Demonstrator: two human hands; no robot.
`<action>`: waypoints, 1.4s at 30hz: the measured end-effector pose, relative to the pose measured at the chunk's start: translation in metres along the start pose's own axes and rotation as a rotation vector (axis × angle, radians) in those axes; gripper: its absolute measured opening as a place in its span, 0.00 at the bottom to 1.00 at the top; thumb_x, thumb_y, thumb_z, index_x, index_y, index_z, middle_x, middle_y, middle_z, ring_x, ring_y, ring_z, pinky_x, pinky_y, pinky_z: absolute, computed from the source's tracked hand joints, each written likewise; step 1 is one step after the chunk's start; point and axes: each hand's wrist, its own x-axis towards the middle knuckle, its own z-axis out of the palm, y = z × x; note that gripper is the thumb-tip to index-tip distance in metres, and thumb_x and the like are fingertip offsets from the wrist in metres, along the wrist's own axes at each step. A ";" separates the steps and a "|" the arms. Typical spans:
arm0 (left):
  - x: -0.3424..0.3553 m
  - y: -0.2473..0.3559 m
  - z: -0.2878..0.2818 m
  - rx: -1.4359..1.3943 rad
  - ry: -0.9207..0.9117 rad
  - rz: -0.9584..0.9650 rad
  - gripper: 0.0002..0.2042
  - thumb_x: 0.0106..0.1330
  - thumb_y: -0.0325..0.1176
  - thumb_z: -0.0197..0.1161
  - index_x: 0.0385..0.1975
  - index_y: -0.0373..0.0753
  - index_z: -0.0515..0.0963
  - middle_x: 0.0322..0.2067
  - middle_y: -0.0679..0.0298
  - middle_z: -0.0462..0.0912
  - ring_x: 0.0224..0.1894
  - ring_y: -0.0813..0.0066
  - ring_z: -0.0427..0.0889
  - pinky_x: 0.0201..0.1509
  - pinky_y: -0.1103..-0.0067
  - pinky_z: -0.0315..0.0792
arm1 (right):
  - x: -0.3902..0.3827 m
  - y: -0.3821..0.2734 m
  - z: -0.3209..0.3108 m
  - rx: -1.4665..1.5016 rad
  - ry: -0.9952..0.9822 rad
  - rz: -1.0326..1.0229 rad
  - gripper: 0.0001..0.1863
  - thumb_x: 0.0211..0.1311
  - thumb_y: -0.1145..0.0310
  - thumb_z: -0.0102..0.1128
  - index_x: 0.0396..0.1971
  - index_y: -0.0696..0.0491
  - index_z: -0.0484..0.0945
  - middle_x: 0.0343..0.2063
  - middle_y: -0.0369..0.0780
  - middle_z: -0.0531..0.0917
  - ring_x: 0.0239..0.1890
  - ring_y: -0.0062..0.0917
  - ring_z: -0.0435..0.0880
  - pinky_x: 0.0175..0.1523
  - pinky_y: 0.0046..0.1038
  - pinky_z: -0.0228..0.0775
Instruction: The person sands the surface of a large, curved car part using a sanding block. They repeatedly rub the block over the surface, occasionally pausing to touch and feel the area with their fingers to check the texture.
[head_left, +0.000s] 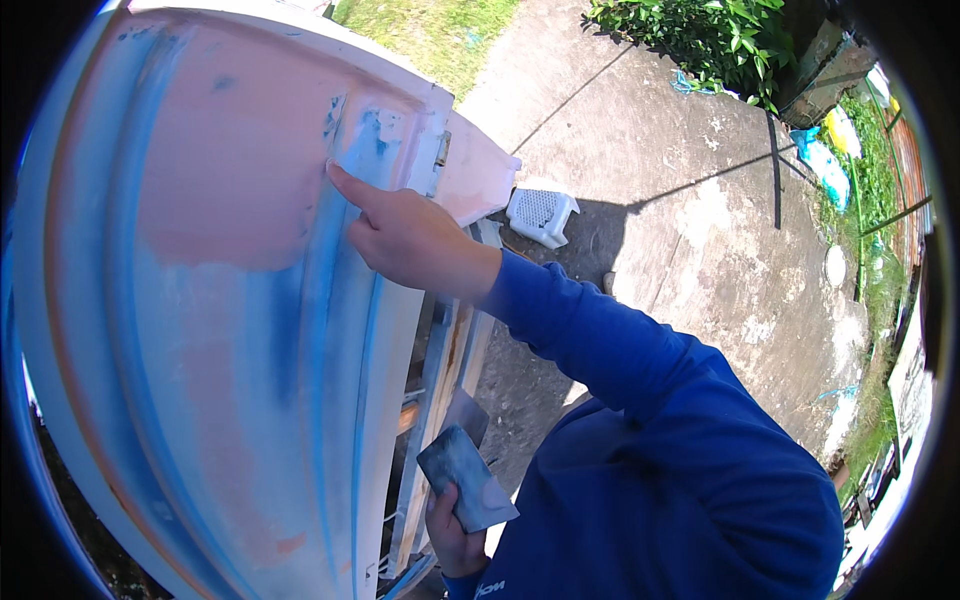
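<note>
A large curved panel, blue and white with pink patches like filler, fills the left side. My right hand reaches across to its upper part, near a recessed corner with chipped blue paint. The index finger is stretched out with its tip against the surface, and the other fingers are curled; I see nothing held in them. Low in the view, my left hand grips a flat grey plate with a pale pinkish smear at one corner. Behind that plate a second thin grey sheet shows partly.
A frame of pale bars stands beneath the panel's right edge. A white perforated plastic stool or basket sits on the concrete ground. Leafy bushes and blue and yellow bags lie farther off.
</note>
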 end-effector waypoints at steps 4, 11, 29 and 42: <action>0.002 -0.007 -0.002 -0.080 -0.017 0.022 0.21 0.72 0.28 0.55 0.62 0.31 0.66 0.53 0.53 0.80 0.53 0.60 0.82 0.59 0.66 0.77 | -0.001 0.011 -0.038 -0.685 0.071 -0.179 0.37 0.62 0.72 0.53 0.73 0.50 0.57 0.24 0.46 0.81 0.22 0.36 0.83 0.28 0.37 0.75; -0.009 -0.050 0.017 -0.317 0.000 0.077 0.21 0.70 0.28 0.56 0.61 0.30 0.67 0.52 0.53 0.80 0.53 0.61 0.82 0.60 0.66 0.76 | 0.034 0.026 -0.097 -1.440 -0.138 -0.707 0.43 0.62 0.71 0.59 0.76 0.44 0.51 0.27 0.39 0.79 0.19 0.23 0.80 0.22 0.25 0.70; -0.034 -0.231 0.171 -0.894 0.190 0.230 0.20 0.70 0.30 0.57 0.59 0.30 0.69 0.50 0.53 0.81 0.49 0.62 0.84 0.55 0.67 0.80 | 0.113 0.012 -0.145 -1.772 -0.541 -0.939 0.45 0.62 0.76 0.55 0.77 0.52 0.42 0.17 0.39 0.77 0.16 0.27 0.80 0.20 0.30 0.70; -0.038 -0.264 0.189 -0.947 0.305 0.309 0.19 0.70 0.34 0.60 0.58 0.32 0.70 0.49 0.55 0.80 0.49 0.65 0.83 0.52 0.72 0.80 | 0.118 -0.039 -0.164 -1.963 -0.662 -1.176 0.35 0.63 0.77 0.54 0.72 0.51 0.59 0.16 0.35 0.75 0.21 0.30 0.82 0.25 0.35 0.71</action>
